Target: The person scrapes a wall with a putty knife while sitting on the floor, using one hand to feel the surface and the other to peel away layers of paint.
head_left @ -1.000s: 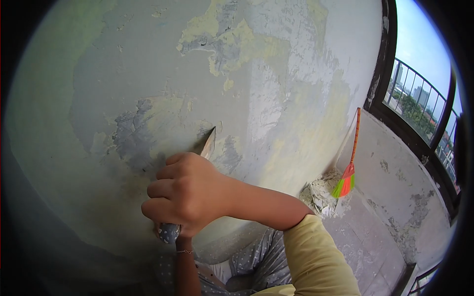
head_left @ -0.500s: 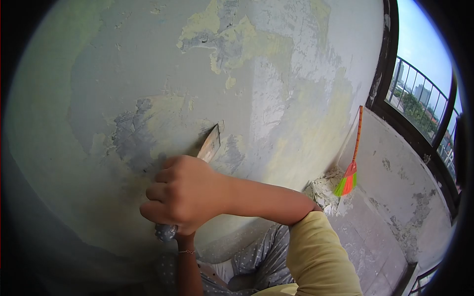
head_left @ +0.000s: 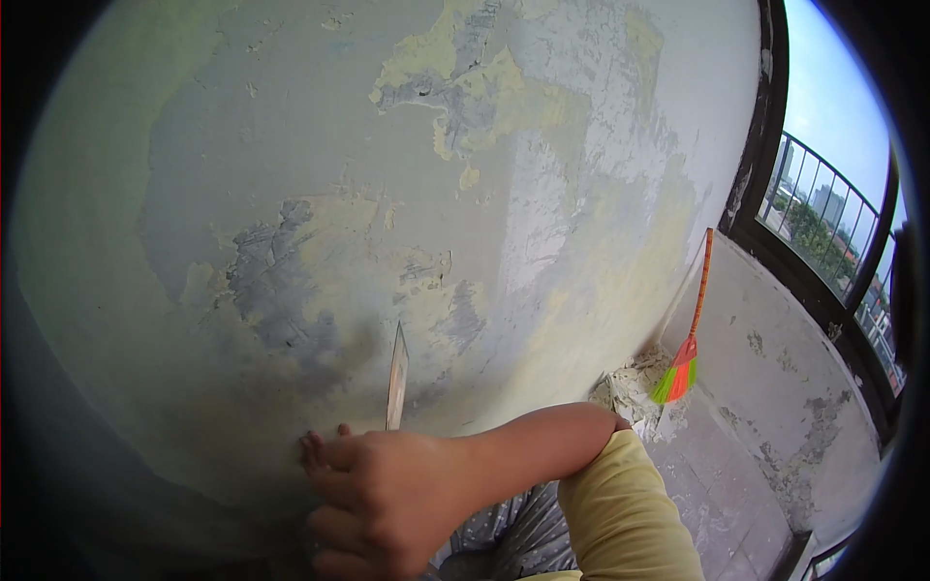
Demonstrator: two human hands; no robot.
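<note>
My right hand [head_left: 387,499] is closed around a putty knife, whose handle is hidden in the fist. The knife's thin blade [head_left: 397,378] points up along the wall, its tip beside a scraped grey patch. Behind the right hand, fingertips of my left hand [head_left: 315,450] show low against the wall, spread apart; the rest of that hand is hidden. The wall [head_left: 320,155] in front of me is pale grey-green, with patches of yellowish and darker grey where the coating has come off.
A broom [head_left: 686,363] with an orange handle and orange-green bristles leans in the corner at right. Beside it lies a heap of peeled flakes [head_left: 635,392] on the tiled floor [head_left: 702,474]. A dark-framed window [head_left: 760,218] with a railing outside stands above the low wall [head_left: 775,349].
My right hand and the putty knife have moved down, and the blade now stands more upright. Fingertips of my left hand have come into view beside the right hand. The view has shifted slightly upward.
</note>
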